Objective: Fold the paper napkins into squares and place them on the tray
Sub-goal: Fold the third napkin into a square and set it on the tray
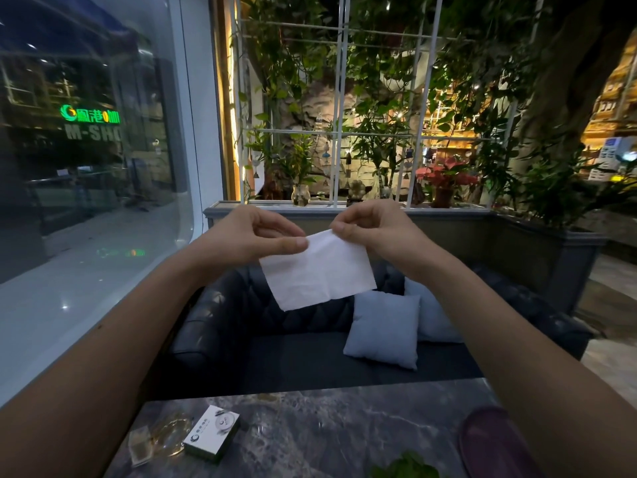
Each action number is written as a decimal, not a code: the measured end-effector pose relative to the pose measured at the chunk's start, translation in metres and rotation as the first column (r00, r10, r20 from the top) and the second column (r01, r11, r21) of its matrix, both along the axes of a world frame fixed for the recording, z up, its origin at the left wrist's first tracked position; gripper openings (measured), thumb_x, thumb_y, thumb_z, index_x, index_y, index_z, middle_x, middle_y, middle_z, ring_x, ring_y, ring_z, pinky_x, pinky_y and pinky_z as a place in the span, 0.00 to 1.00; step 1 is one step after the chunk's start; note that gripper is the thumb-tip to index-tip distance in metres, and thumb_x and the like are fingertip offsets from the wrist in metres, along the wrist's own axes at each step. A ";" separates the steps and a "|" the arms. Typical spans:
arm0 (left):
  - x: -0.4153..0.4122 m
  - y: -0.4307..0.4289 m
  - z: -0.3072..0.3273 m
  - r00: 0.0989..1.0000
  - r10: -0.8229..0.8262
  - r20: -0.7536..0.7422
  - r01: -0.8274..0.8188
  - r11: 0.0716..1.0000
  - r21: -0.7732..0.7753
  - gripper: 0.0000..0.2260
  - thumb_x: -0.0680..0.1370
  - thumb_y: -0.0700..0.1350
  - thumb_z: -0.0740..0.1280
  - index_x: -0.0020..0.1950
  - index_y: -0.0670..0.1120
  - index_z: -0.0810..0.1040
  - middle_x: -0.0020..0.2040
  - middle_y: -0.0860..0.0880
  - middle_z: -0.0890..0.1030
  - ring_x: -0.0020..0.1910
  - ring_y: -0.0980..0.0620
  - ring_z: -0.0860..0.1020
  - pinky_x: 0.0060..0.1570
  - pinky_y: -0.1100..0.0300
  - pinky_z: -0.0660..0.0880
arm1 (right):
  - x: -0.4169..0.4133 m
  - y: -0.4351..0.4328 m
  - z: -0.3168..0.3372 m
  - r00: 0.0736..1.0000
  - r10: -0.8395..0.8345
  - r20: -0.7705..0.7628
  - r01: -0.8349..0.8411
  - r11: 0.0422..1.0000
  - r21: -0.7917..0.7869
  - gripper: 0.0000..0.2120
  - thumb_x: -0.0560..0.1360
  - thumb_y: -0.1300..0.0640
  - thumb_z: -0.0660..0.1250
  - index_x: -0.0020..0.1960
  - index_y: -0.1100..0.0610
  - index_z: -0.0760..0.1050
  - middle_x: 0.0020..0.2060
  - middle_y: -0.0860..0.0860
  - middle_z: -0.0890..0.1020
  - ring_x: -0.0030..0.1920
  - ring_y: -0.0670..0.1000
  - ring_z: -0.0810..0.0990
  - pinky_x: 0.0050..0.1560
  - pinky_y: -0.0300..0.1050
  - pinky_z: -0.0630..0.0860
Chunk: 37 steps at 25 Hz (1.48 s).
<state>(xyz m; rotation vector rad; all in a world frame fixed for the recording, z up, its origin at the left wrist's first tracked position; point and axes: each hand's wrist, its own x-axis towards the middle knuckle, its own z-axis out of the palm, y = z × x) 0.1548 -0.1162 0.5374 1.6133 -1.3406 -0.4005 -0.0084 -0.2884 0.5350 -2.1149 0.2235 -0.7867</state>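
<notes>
A white paper napkin [319, 270] hangs in the air at arm's length, high above the table, as a tilted rectangle. My left hand [256, 234] pinches its top edge between thumb and fingers. My right hand [370, 227] pinches the same top edge just to the right. The two hands are close together. A dark purple tray [489, 443] lies on the table at the lower right, partly hidden behind my right forearm.
The grey marble table [327, 432] carries a small white box [212, 434], a glass ashtray [170, 436] and a green leaf [406, 467] at the front edge. Beyond it stands a dark sofa [275, 326] with pale cushions [382, 329]. A window runs along the left.
</notes>
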 end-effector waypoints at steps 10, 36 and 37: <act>0.003 -0.009 -0.006 0.989 0.016 -0.148 -0.016 1.000 0.004 0.06 0.73 0.42 0.73 0.47 0.42 0.83 0.43 0.43 0.86 0.41 0.49 0.85 0.38 0.61 0.79 | 0.009 0.001 -0.010 0.998 0.034 0.048 -0.045 0.973 0.228 0.14 0.74 0.45 0.70 0.53 0.53 0.81 0.49 0.51 0.83 0.53 0.54 0.82 0.55 0.52 0.79; 0.013 -0.012 -0.026 0.925 0.074 -0.373 -0.136 0.980 -0.143 0.07 0.74 0.38 0.72 0.52 0.42 0.79 0.47 0.44 0.86 0.46 0.46 0.85 0.42 0.56 0.80 | 0.017 0.004 -0.031 0.983 0.127 0.129 -0.178 0.815 0.552 0.13 0.74 0.67 0.70 0.58 0.60 0.76 0.52 0.56 0.85 0.53 0.57 0.85 0.50 0.50 0.82; 0.012 -0.011 -0.026 0.926 0.064 -0.372 -0.130 0.979 -0.155 0.07 0.75 0.38 0.72 0.52 0.42 0.79 0.46 0.44 0.86 0.45 0.47 0.85 0.41 0.58 0.80 | 0.018 0.004 -0.031 0.985 0.120 0.124 -0.169 0.825 0.539 0.14 0.74 0.67 0.70 0.59 0.61 0.76 0.54 0.57 0.85 0.54 0.58 0.84 0.52 0.52 0.82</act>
